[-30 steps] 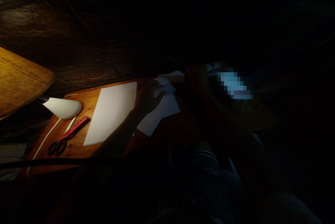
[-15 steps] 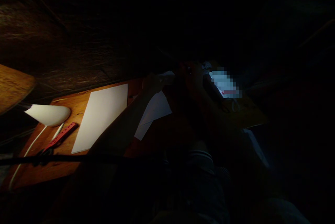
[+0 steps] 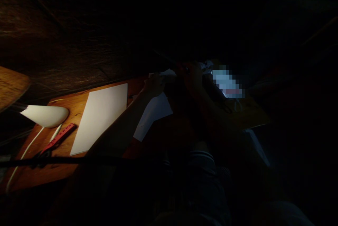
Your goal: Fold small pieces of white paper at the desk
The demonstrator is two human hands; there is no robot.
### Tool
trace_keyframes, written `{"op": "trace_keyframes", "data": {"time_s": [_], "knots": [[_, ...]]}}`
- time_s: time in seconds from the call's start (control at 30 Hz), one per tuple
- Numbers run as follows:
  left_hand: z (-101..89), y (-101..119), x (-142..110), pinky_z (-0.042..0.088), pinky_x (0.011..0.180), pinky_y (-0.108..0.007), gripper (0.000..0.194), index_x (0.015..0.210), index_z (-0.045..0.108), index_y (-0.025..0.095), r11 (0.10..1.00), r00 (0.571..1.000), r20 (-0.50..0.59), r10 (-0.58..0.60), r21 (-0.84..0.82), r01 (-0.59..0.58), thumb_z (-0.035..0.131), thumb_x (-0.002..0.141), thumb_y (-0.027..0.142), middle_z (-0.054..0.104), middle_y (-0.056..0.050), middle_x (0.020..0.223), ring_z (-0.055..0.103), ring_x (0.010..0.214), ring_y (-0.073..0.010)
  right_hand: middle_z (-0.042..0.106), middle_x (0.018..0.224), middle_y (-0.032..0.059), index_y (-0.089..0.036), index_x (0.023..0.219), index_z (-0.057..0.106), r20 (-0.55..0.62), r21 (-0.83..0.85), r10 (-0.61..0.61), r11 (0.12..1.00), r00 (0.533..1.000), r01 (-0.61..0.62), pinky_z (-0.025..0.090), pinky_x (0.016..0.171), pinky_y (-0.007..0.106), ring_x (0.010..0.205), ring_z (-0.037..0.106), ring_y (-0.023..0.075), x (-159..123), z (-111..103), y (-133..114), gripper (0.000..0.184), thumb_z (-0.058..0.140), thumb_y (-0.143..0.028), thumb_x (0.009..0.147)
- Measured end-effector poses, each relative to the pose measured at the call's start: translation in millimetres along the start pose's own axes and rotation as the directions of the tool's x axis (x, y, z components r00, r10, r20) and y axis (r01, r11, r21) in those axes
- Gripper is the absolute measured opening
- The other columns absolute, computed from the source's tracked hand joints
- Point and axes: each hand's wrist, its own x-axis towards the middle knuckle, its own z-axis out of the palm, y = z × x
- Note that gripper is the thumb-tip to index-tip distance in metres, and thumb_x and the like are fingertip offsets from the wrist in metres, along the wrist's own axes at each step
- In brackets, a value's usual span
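left hand (image 3: 156,83) at paper scraps (image 3: 155,108), right hand (image 3: 194,74) near phone (image 3: 227,83).

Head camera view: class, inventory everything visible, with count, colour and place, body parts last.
wooden table: one, orange-brown, centre
large sheet: one, white, left
paper pieces: several, white, centre
slotted bar: one, red, left
scissors-like handles: one pair, black, bar's lower end
cone-shaped object: one, white, left
slim stick: one, white, beside bar
cord: one, white, far left
cable: one, black, lower left
panel: one, orange-brown, left edge
pixelated glow: one, pale blue, right
loop: one, pale, below glow
hands (left, right): two, shadowed, centre
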Motion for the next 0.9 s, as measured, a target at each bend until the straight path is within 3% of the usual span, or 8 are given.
{"op": "trace_keyframes", "data": {"time_s": [0.27,0.37,0.57,0.73,0.9], "knots": [[11.0,1.1,-7.6,0.042,0.112,-0.068,0.045,0.140,0.062,0.023,0.998,0.995,-0.077,-0.061,-0.003,0.061,0.051,0.099,0.040,0.049,-0.019,0.154,0.044,0.144,-0.0440,0.069,0.126,0.0176,-0.025,0.125,0.072,-0.027,0.055,0.012,0.998,1.000,-0.010,0.047,0.101,0.048,0.122,0.058,0.0328,-1.4,7.1,-1.2,0.040,0.041,-0.045,0.109],[15.0,-3.2,-7.3,0.034,0.116,-0.073,0.045,0.138,0.061,0.023,0.996,0.989,-0.118,-0.090,-0.012,0.089,0.055,0.098,0.043,0.046,-0.021,0.157,0.038,0.150,-0.0465,0.069,0.124,0.0176,-0.025,0.125,0.072,-0.020,0.042,-0.006,0.999,1.000,0.007,0.048,0.100,0.048,0.121,0.058,0.0326,-1.0,10.3,0.3,0.041,0.040,-0.044,0.109],[20.6,-12.3,-0.7,0.035,0.120,-0.065,0.049,0.147,0.052,0.021,0.999,0.998,-0.048,-0.033,-0.011,0.033,0.048,0.101,0.039,0.045,-0.021,0.162,0.038,0.154,-0.0400,0.069,0.126,0.0157,-0.026,0.123,0.073,-0.005,0.061,0.019,0.998,1.000,-0.018,0.048,0.102,0.048,0.121,0.058,0.0315,-1.9,12.9,-0.8,0.038,0.042,-0.038,0.108],[6.4,-7.5,-12.2,0.034,0.123,-0.061,0.054,0.150,0.048,0.022,0.999,0.991,-0.125,-0.038,0.000,0.038,0.053,0.099,0.039,0.046,-0.019,0.161,0.039,0.152,-0.0383,0.068,0.129,0.0161,-0.026,0.122,0.075,0.009,0.058,0.020,0.998,1.000,-0.021,0.048,0.103,0.049,0.123,0.056,0.0323,-4.1,14.7,-1.8,0.035,0.045,-0.037,0.107],[-23.2,-10.6,-53.8,0.045,0.113,-0.060,0.043,0.136,0.059,0.022,0.998,0.988,-0.144,-0.056,0.014,0.059,0.058,0.097,0.039,0.054,-0.017,0.146,0.051,0.138,-0.0391,0.067,0.130,0.0158,-0.025,0.120,0.078,0.070,0.050,0.015,0.999,0.997,-0.018,0.045,0.104,0.053,0.126,0.055,0.0338,1.2,19.1,-6.3,0.033,0.049,-0.026,0.104]]}}
